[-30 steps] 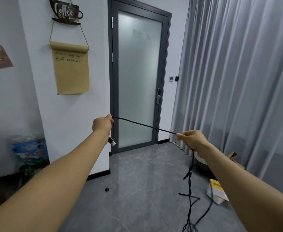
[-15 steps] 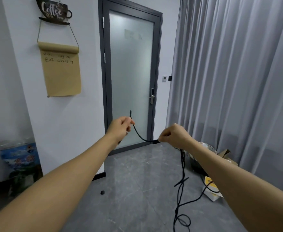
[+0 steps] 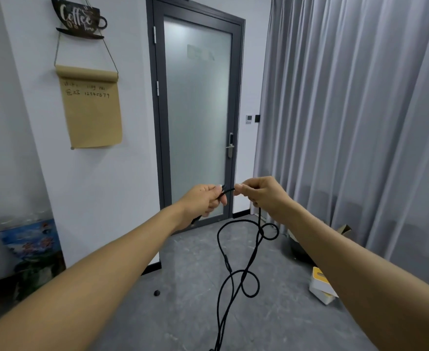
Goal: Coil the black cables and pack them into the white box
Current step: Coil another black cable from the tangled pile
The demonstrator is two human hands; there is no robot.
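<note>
A long black cable [image 3: 230, 268] hangs in loose loops from my two raised hands down past the bottom of the view. My left hand [image 3: 204, 201] grips one end of it with curled fingers. My right hand [image 3: 260, 196] pinches the cable close beside the left, and the rest drops from under that fist. The two hands almost touch in front of the door. The white box [image 3: 321, 287], with a yellow part on top, sits on the grey floor at the right, partly hidden by my right forearm.
A frosted glass door [image 3: 198, 117] with a dark frame stands ahead. Grey curtains [image 3: 355, 122] cover the right side. A small black object [image 3: 157, 292] lies on the floor. A dark round container [image 3: 298, 249] and cardboard sit by the curtain. A colourful item [image 3: 28, 241] stands at the left wall.
My hands have come together; the taut span of cable between them has collapsed into a short piece. More cable now hangs in loops below my right hand.
</note>
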